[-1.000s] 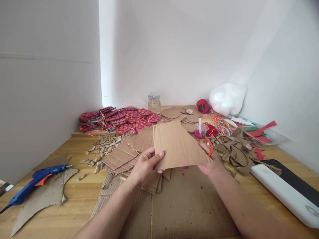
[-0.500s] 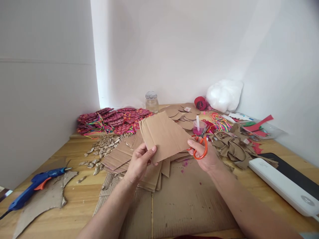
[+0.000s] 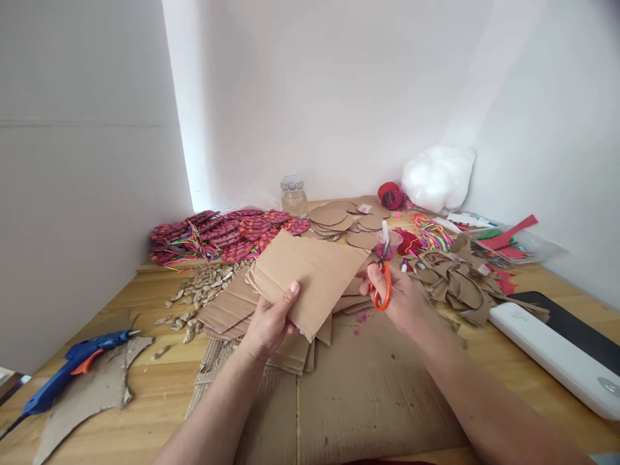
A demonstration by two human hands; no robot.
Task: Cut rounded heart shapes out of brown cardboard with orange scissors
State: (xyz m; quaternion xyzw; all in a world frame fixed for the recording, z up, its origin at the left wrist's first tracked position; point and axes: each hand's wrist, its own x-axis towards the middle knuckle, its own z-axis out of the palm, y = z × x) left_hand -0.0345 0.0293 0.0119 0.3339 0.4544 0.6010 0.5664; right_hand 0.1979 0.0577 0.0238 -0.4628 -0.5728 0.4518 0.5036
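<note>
A flat piece of brown cardboard (image 3: 314, 274) is pinched at its lower left by my left hand (image 3: 274, 320), the thumb lying on top. Orange-handled scissors (image 3: 382, 294) hang in my right hand (image 3: 400, 297), with thumb and fingers through the loops and the blades pointing away from me. The right hand is just beside the right edge of the cardboard, apart from it. Under both hands lies a stack of cardboard pieces (image 3: 230, 303) on a large cardboard sheet (image 3: 378, 400).
Left lie a blue glue gun (image 3: 77, 361) and peanut shells (image 3: 201, 290). Patterned red bundles (image 3: 232, 232), a glass jar (image 3: 294, 197) and cardboard discs (image 3: 332, 216) stand behind. Right are cardboard scraps (image 3: 455, 278), a small cup (image 3: 389, 245), white stuffing (image 3: 438, 177) and a white power strip (image 3: 552, 358).
The cardboard has turned in my left hand, and its right edge has come free of my right hand. The scissors have swung more upright in the right hand.
</note>
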